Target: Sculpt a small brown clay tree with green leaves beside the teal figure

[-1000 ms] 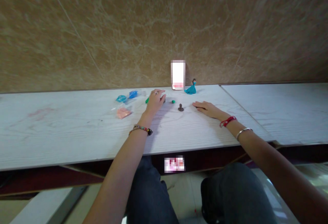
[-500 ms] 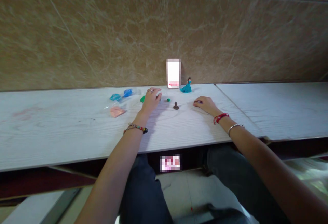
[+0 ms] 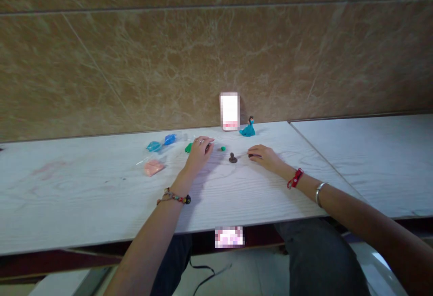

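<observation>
My left hand [image 3: 199,152] is over the table with its fingers curled round a small dark brown lump [image 3: 207,147], apparently modelling clay. A green lump [image 3: 188,148] lies partly hidden behind that hand. Between my hands are a tiny green ball [image 3: 223,149] and a small brown clay shape [image 3: 232,158] with a wide base and a rounded top. Resting low on the table, my right hand [image 3: 265,157] pinches another dark brown piece [image 3: 253,155], mostly covered by the fingers.
A phone-like object [image 3: 230,111] with a blurred screen leans on the tiled wall [image 3: 152,70]. Beside it stands a figurine in a teal dress [image 3: 248,127]. Bagged teal [image 3: 154,146], blue [image 3: 170,139] and peach [image 3: 154,167] lumps lie left on the white table [image 3: 84,196].
My right hand has moved left, closer to the brown shape. The left hand has turned slightly, so the brown lump in it now shows. The whole view has tilted upward.
</observation>
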Tool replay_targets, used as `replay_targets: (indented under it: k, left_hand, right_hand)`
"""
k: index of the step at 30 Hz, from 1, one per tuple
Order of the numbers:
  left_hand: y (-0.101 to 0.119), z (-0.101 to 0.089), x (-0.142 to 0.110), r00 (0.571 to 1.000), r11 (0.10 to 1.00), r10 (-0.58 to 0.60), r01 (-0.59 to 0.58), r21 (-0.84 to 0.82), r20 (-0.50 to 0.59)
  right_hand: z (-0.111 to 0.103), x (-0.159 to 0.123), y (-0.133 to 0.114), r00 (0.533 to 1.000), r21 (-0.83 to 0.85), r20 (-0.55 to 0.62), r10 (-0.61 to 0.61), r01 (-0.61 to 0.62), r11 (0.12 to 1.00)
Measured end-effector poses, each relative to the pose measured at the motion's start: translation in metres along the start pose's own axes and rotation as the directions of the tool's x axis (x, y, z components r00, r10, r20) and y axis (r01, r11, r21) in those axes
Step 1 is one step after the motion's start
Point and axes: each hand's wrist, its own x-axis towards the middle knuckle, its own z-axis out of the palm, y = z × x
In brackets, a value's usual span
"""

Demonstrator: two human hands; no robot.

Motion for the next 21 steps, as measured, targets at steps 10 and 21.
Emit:
replay_targets:
  k: [10,21]
  left_hand:
    - [0.009,0.0,0.004,0.998,0.998,0.065,-0.065,-0.004,0.019]
    - [0.02,0.005,0.007,0.988,0.991,0.132,-0.133,0.013,0.079]
  right_hand:
    - [-0.002,0.009,0.01,0.994,0.026,0.024,-0.109,0.108,0.994]
    - [-0.004,0.012,0.018,0.984,0.026,0.102,-0.145,0.143,0.989]
